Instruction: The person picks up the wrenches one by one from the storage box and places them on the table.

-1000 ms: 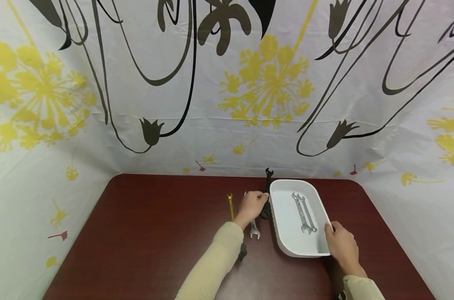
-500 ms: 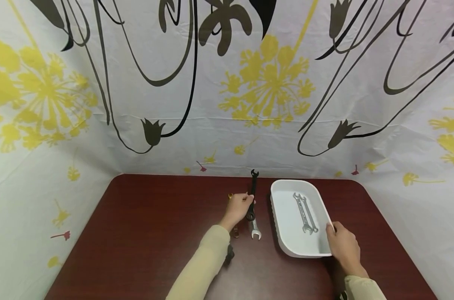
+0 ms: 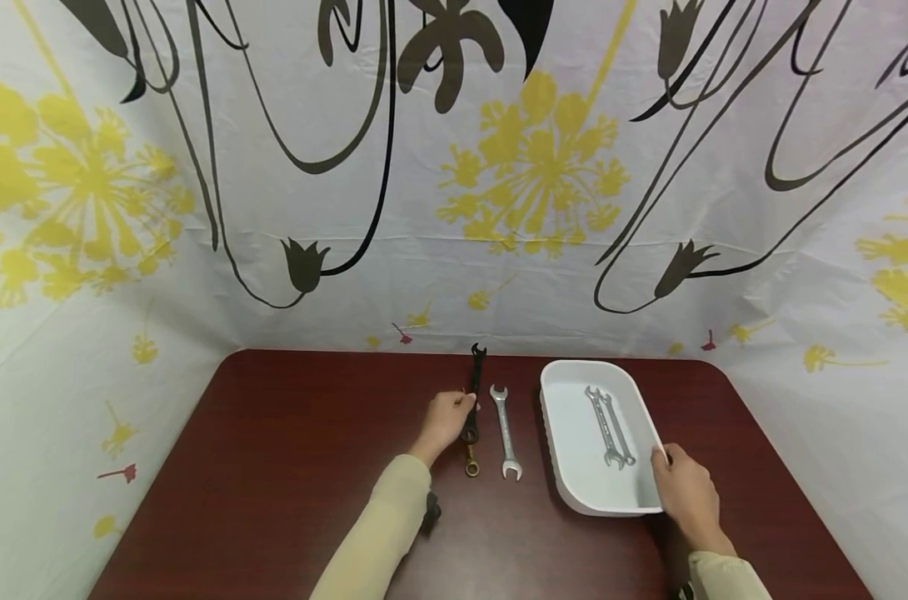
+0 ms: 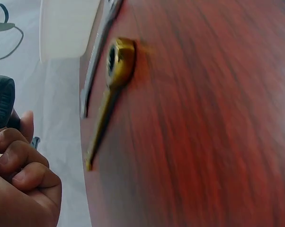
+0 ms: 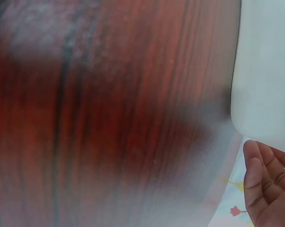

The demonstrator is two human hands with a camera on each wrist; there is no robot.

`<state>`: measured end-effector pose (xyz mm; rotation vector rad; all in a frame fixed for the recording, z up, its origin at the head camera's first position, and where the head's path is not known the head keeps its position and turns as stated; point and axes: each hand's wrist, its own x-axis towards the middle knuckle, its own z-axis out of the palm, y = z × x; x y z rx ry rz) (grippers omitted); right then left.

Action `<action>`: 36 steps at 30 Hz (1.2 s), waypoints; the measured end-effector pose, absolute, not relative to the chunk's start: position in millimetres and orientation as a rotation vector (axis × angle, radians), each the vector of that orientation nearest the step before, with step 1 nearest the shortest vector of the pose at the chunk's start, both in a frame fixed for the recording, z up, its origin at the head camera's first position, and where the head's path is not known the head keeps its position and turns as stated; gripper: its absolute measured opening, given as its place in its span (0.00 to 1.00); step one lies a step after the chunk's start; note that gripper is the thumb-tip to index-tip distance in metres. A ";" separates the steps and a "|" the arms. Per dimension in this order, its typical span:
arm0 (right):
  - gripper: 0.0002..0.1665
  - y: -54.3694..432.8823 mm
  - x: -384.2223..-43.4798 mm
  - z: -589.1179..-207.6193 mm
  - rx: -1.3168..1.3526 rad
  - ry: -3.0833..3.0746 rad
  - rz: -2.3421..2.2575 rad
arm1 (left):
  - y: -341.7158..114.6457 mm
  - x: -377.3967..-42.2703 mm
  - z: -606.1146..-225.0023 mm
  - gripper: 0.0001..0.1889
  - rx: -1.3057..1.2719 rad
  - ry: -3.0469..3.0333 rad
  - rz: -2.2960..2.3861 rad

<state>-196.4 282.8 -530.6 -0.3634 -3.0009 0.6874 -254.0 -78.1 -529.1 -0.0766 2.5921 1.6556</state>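
Observation:
My left hand [image 3: 445, 422] holds a black combination wrench [image 3: 476, 373] by its middle, over a gold wrench [image 3: 471, 463] on the table. In the left wrist view the black wrench's ring end [image 4: 2, 101] pokes out above the curled fingers, and the gold wrench's ring head [image 4: 125, 61] faces the camera. Just right of them lies a silver open-end wrench [image 3: 506, 433]. A white plastic tray [image 3: 574, 450] stands further right with two silver wrenches [image 3: 602, 425] inside. My right hand [image 3: 685, 492] grips the tray's near right rim, thumb on top.
The dark red wooden table [image 3: 311, 467] extends left of the wrenches and toward the front. Behind it hangs a white cloth [image 3: 424, 200] with yellow and grey flower prints, close along the back edge.
My left hand has carried the black wrench leftward from beside the tray, past the silver wrench to above the gold one. The right hand and tray have stayed in place.

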 end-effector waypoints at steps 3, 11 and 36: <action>0.28 282.6 -196.1 -530.8 -0.366 -2.999 0.689 | -84.0 -252.3 -531.9 0.17 -0.089 2.581 1.669; 0.28 282.8 -196.0 -529.4 -0.363 -2.999 0.687 | -99.2 -245.9 -538.4 0.19 -0.114 2.579 1.650; 0.28 280.4 -196.4 -529.4 -0.370 -2.999 0.679 | -137.7 -230.7 -549.1 0.17 -0.237 2.597 1.594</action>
